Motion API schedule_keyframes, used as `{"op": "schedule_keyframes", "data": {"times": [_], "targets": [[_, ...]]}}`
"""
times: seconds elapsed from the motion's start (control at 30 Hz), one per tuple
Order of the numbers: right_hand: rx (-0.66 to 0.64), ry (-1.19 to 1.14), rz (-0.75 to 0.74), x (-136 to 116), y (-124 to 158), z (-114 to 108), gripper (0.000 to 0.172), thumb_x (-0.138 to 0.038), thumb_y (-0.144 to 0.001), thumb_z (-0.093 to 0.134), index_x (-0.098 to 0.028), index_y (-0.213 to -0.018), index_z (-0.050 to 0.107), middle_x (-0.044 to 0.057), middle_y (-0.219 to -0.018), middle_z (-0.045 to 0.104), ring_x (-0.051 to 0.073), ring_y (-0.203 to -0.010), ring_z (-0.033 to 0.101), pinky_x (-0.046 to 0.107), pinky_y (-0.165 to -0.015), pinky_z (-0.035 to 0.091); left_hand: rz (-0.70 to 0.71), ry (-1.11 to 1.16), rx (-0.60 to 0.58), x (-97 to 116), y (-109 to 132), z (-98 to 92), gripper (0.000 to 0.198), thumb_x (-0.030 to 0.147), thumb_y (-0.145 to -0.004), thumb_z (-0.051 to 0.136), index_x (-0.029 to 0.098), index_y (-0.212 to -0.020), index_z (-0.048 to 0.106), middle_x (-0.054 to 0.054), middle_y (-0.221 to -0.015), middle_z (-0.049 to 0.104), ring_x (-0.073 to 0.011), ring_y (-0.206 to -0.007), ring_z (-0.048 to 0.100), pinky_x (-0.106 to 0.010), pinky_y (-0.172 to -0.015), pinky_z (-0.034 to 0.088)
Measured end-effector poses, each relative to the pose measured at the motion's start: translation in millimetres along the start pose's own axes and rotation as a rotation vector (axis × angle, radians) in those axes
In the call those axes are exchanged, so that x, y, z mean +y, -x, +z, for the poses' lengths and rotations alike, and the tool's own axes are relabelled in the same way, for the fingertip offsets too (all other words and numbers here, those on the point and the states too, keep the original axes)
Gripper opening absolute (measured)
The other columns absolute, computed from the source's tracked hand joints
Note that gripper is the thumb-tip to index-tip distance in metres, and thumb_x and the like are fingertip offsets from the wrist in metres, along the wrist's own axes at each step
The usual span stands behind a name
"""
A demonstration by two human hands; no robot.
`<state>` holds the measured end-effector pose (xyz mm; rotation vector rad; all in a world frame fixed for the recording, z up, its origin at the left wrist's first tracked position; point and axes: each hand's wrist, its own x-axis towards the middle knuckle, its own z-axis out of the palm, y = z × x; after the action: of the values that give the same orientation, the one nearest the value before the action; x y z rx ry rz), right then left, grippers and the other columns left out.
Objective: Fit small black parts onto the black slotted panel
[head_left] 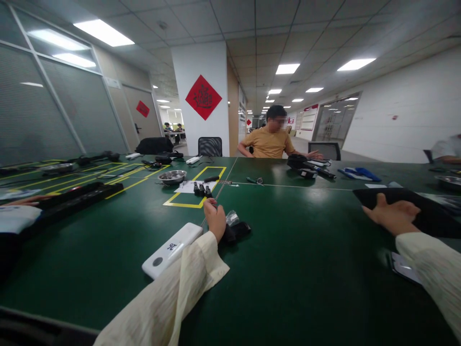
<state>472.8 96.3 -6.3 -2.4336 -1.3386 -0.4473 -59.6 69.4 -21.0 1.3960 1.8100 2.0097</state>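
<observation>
My left hand (215,220) is closed, its fingers curled in so that whatever they hold, if anything, is hidden. Just beyond the fingertips, several small black cylindrical pieces (199,189) stand by a white sheet. A black pouch (238,232) and a clear plastic wrapper (232,218) lie right beside that wrist. To the left of my forearm rests a white box-shaped device (173,250) marked 26. Far to the right, my right hand (392,215) has its fingers apart over the edge of a black mat (432,206). A phone (405,267) lies near the right sleeve.
Yellow tape (183,203) marks the green table, with a metal bowl (172,177) nearby. At left, another person's hand (27,199) is at a long black tray (79,204). Across the table sits a person (269,139) near black gear (300,163). Green-handled pliers (255,180) lie mid-table.
</observation>
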Motion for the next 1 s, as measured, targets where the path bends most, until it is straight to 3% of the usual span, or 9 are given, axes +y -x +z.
{"op": "schedule_keyframes", "data": {"times": [0.07,0.17,0.3,0.43,0.67,0.87,1.0], "targets": [[-0.139,0.087,0.040,-39.2,21.6,-23.2,0.078,-0.062,-0.067,0.056,-0.009,-0.124,0.047,0.042,-0.122,0.033,0.051,-0.117,0.035,0.058,-0.079,0.025,-0.004,0.056,-0.028,-0.8,-0.4,0.9,0.028,0.005,-0.067,0.046,0.022,-0.086,0.037,0.001,-0.081,0.041,-0.0149,-0.079,0.045,-0.033,-0.080,0.039],[-0.150,0.161,-0.141,-95.3,66.2,-51.8,0.082,-0.064,-0.073,0.045,-0.010,-0.133,0.033,0.035,-0.121,0.039,0.045,-0.113,0.042,0.050,-0.083,0.027,0.008,0.097,-0.043,-1.6,-0.3,1.9,0.027,0.003,-0.067,0.045,0.022,-0.085,0.037,0.002,-0.079,0.041,-0.0137,-0.076,0.046,-0.030,-0.077,0.039],[-0.328,0.142,-0.290,-156.0,127.9,-74.4,0.090,-0.074,-0.071,0.033,-0.011,-0.136,0.027,0.030,-0.121,0.044,0.043,-0.110,0.045,0.048,-0.084,0.028,0.035,0.089,-0.060,-0.4,0.0,0.9,0.028,0.003,-0.067,0.045,0.022,-0.087,0.038,0.002,-0.078,0.042,-0.0134,-0.075,0.047,-0.029,-0.076,0.039],[-0.470,0.136,-0.432,-200.5,172.3,-97.5,0.092,-0.076,-0.070,0.029,-0.012,-0.137,0.025,0.027,-0.124,0.044,0.042,-0.112,0.043,0.048,-0.086,0.027,0.065,0.054,-0.086,2.4,0.2,-2.2,0.031,0.002,-0.067,0.044,0.022,-0.090,0.040,0.002,-0.079,0.042,-0.0132,-0.076,0.046,-0.027,-0.074,0.040],[-0.614,0.167,-0.526,-242.3,216.0,-139.6,0.091,-0.078,-0.068,0.028,-0.021,-0.139,0.027,0.023,-0.127,0.044,0.041,-0.114,0.041,0.050,-0.085,0.026,0.030,0.010,-0.099,1.6,-2.1,-2.2,0.030,0.002,-0.067,0.043,0.022,-0.089,0.041,0.001,-0.080,0.043,-0.0141,-0.078,0.047,-0.028,-0.075,0.040],[-0.633,0.179,-0.439,-262.0,239.9,-133.8,0.101,-0.083,-0.059,0.034,-0.021,-0.138,0.028,0.024,-0.121,0.047,0.040,-0.104,0.049,0.048,-0.072,0.034,0.153,-0.110,-0.109,3.6,-4.0,-4.3,0.030,-0.001,-0.065,0.038,0.022,-0.084,0.046,-0.002,-0.083,0.048,-0.0184,-0.085,0.048,-0.034,-0.082,0.039],[-0.602,0.125,-0.408,-261.9,243.1,-131.5,0.097,-0.082,-0.062,0.034,-0.019,-0.136,0.033,0.023,-0.121,0.047,0.038,-0.101,0.051,0.046,-0.069,0.038,0.200,-0.160,-0.121,6.9,-2.9,-6.3,0.028,0.001,-0.064,0.039,0.021,-0.082,0.047,-0.003,-0.083,0.050,-0.0206,-0.085,0.048,-0.036,-0.081,0.039]]}}
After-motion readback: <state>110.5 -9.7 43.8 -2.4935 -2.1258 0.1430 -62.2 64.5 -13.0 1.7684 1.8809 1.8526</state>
